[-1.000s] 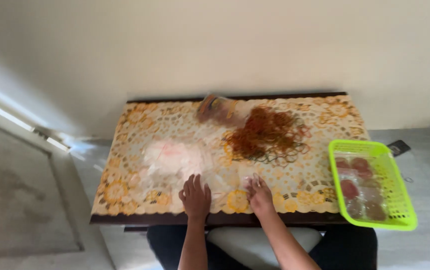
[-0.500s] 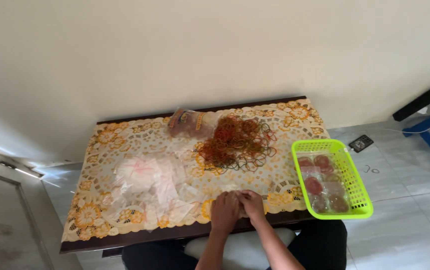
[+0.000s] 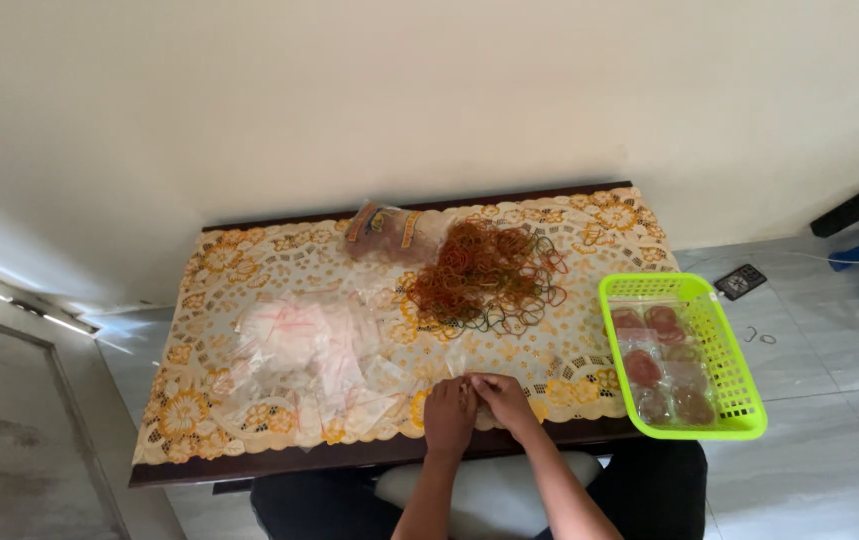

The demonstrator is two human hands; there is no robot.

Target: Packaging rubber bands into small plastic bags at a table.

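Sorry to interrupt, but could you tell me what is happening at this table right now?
A seated person has both hands together at the near table edge: the left hand and right hand meet over something too small to make out. Behind them lies a heap of rubber bands, with a pile of clear plastic bags to the left. A green basket on the right corner holds filled packets.

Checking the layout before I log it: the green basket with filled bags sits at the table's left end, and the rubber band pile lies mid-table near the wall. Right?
Not quite. The head view shows the green basket at the table's right end. The rubber band pile lies as you say.
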